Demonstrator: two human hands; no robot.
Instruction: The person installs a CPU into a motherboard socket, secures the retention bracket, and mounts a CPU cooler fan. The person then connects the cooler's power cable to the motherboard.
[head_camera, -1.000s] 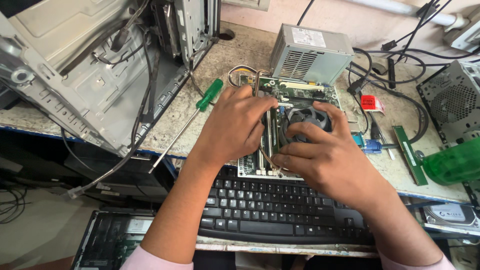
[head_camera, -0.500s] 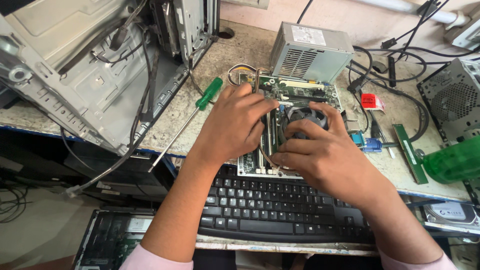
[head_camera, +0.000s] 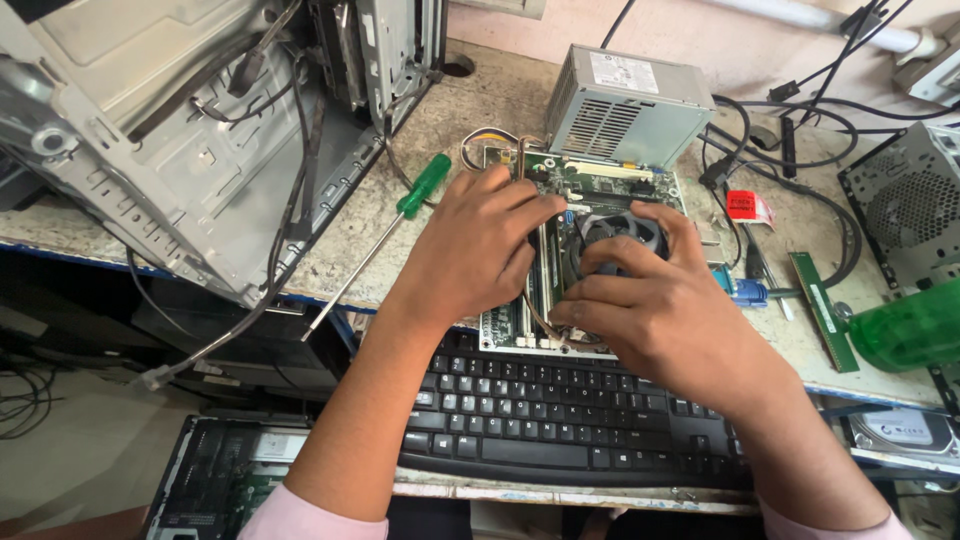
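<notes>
A green motherboard (head_camera: 590, 185) lies on the stone bench, in front of a grey power supply box (head_camera: 628, 106). My left hand (head_camera: 475, 250) rests flat on the board's left part, fingers reaching toward the memory slots. My right hand (head_camera: 650, 305) is wrapped around the black round cooler fan (head_camera: 622, 232) in the middle of the board, fingers curled on its near and right rim. Much of the board is hidden under both hands.
A green-handled screwdriver (head_camera: 380, 235) lies left of the board. An open grey computer case (head_camera: 190, 130) fills the left. A black keyboard (head_camera: 560, 420) sits below the bench edge. Cables, a red tag (head_camera: 748, 207), a green memory stick (head_camera: 822, 310), a green bottle (head_camera: 910, 325) and a second power supply (head_camera: 910, 205) stand right.
My right hand has shifted slightly on the fan, its fingers closing more around the near rim. My left hand stays on the board.
</notes>
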